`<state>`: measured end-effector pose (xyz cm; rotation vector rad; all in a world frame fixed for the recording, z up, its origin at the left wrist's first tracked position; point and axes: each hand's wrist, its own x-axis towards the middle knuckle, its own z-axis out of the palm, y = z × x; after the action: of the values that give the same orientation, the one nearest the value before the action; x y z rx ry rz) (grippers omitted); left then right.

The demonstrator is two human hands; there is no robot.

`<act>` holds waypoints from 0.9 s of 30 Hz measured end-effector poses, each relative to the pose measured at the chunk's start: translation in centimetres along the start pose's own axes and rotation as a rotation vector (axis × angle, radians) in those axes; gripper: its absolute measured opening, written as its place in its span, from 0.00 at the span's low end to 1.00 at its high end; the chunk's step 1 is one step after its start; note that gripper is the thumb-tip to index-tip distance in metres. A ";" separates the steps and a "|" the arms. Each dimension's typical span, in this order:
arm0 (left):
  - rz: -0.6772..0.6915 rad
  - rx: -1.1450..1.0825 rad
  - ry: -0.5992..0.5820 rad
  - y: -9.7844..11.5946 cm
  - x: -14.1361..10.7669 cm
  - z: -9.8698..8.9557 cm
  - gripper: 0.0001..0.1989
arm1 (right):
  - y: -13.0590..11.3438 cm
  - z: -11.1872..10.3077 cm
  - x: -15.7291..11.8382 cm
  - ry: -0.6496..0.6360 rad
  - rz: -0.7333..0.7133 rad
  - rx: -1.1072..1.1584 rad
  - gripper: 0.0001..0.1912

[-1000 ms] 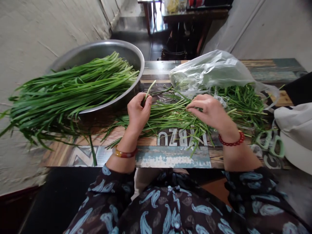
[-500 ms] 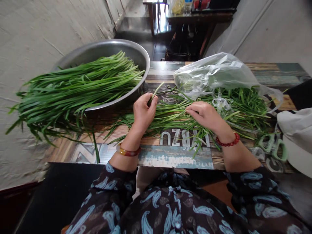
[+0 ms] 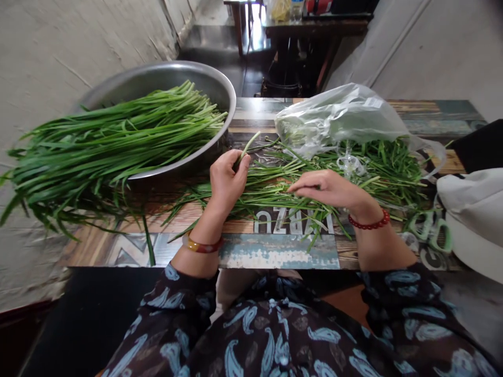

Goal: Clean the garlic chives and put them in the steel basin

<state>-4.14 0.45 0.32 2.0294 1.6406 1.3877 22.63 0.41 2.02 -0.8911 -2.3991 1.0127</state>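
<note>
Upright in my left hand (image 3: 228, 177) is a garlic chive stalk (image 3: 250, 145), its pale end sticking up past the closed thumb and fingers. Over the loose garlic chives (image 3: 271, 180) on the table, my right hand (image 3: 328, 189) stretches its fingers out flat, fingertips at the stems, with no stalk visible in its grasp. A big heap of long garlic chives (image 3: 118, 136) fills the steel basin (image 3: 231, 99) on the left, leaves hanging over the rim and pale ends pointing right.
A clear plastic bag (image 3: 346, 115) lies behind more chives at the right. Green-handled scissors (image 3: 438, 233) rest beside a white cap (image 3: 471, 214) near the right front of the patterned table (image 3: 275, 251). A rough wall (image 3: 58, 52) rises at the left.
My right hand has shifted slightly left and its fingers have straightened over the loose chives. My left hand keeps its grip on the stalk. The whole view has moved a little.
</note>
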 end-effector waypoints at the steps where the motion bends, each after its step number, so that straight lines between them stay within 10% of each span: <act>1: 0.001 -0.003 -0.001 0.0 0.0 0.0 0.11 | 0.2 -0.2 -0.1 0.074 0.045 -0.004 0.14; 5: 0.003 -0.002 -0.010 0.0 0.1 0.1 0.12 | 0.6 -1.1 -0.4 0.211 0.143 -0.045 0.12; 16: -0.006 0.016 -0.049 0.0 0.0 0.3 0.13 | -0.3 1.0 0.2 -0.195 -0.004 -0.277 0.05; 27: -0.005 0.013 -0.044 0.1 -0.2 0.4 0.10 | -0.2 0.3 0.0 -0.090 -0.088 -0.133 0.13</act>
<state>-3.79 0.42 0.08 2.0467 1.6391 1.3253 22.35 0.12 1.98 -0.7912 -2.5826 0.8869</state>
